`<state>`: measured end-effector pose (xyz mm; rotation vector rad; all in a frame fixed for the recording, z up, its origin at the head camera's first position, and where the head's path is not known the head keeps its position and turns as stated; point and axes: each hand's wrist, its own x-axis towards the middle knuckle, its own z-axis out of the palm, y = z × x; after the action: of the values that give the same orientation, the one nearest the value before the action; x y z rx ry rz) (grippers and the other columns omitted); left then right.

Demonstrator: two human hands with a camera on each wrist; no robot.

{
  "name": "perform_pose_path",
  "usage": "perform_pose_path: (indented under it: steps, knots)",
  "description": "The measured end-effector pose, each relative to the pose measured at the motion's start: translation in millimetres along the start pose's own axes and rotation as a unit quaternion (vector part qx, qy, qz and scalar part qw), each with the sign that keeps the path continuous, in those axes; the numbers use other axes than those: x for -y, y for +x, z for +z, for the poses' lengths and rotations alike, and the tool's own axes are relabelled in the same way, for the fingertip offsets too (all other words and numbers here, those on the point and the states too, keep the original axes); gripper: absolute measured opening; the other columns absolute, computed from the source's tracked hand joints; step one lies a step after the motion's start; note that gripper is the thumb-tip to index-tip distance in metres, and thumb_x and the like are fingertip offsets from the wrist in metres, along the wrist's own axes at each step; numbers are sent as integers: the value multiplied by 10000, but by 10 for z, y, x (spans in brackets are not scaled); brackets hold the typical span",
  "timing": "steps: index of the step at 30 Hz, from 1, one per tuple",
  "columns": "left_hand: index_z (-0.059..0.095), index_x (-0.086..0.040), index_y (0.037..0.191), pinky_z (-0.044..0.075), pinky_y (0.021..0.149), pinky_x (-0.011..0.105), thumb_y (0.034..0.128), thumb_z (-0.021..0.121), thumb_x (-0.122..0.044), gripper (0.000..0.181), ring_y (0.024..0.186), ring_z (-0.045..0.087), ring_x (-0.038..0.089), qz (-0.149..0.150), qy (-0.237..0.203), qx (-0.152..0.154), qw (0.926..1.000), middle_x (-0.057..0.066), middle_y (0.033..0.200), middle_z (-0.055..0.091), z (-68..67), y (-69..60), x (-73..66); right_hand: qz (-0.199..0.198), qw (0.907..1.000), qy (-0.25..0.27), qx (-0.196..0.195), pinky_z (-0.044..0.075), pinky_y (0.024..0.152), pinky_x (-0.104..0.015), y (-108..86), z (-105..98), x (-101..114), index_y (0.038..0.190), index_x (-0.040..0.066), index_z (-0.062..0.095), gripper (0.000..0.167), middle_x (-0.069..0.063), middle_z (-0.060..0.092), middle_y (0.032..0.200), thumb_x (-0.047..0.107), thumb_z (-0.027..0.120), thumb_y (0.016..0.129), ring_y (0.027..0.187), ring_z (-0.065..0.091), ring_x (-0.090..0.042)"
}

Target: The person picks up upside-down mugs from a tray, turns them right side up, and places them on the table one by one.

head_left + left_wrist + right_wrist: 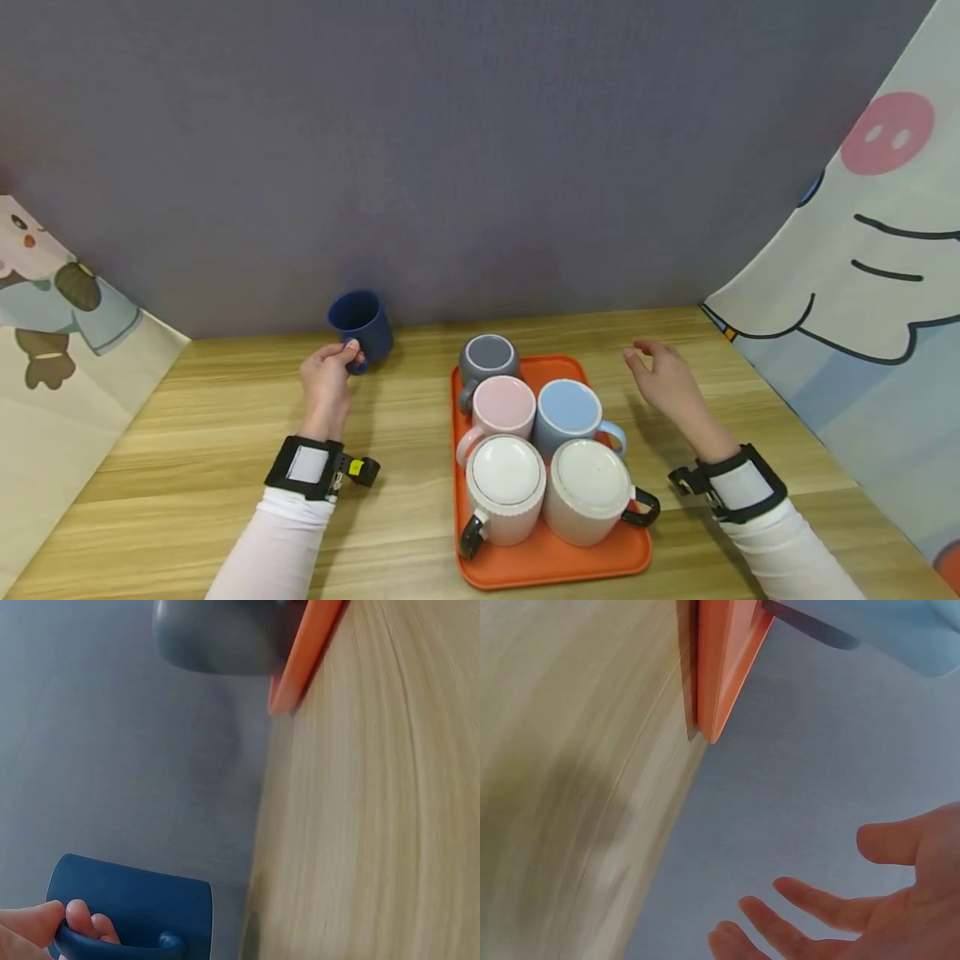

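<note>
My left hand (326,385) pinches the handle of a dark blue mug (372,333) between thumb and fingers, near the back wall. The mug is upright, mouth up. In the left wrist view a gap shows between the mug (142,896) and the wooden table. To the right, an orange tray (555,571) carries several upside-down mugs: a grey mug (490,353), a pink mug (504,403), a light blue mug (570,407), and two white mugs with black handles. Right of the tray, my right hand (670,385) hovers with loosely bent fingers, holding nothing.
A grey wall (480,167) rises behind the wooden table (405,433). Printed cartoon panels stand on both sides, the right panel (847,250) closer to the right hand. The white mug with its handle to the right (588,492) reaches past the tray's edge.
</note>
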<state>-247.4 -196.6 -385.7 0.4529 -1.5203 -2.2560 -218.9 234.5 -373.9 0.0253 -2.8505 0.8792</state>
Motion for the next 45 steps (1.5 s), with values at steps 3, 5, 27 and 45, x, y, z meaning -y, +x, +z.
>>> perform_pose_path:
  steps: [3,5,27,45]
  knots:
    - [557,-26,720,509,626,224,875,628,13,175,543,570,101,-38,-16,-61,10000,-11,647,573,-21,14,2,1,10000,12,-4,360,962,-624,-16,-22,-13,1332,-119,418,541,-379,430,1304,322,387,1019,1201,401,-535]
    - [540,-16,744,510,636,234,877,629,6,161,547,570,102,-72,37,-103,9999,-18,634,577,-36,20,2,0,10000,-7,-20,362,957,-625,-28,-31,-30,1327,-122,421,538,-381,435,1297,318,390,1019,1195,405,-538]
    - [536,-14,825,515,664,234,867,659,-34,132,568,591,74,-270,753,-514,9955,-54,677,585,-168,115,37,129,9997,-220,15,362,935,-634,-80,19,-211,1299,-131,442,538,-383,464,1261,322,399,1013,1144,418,-564]
    - [573,-11,863,477,679,224,869,683,-124,158,609,602,86,-247,1304,-431,9902,-66,615,590,-250,158,26,192,9995,-197,150,362,929,-648,-81,19,-227,1318,-135,413,557,-395,432,1284,332,383,1016,1157,392,-579]
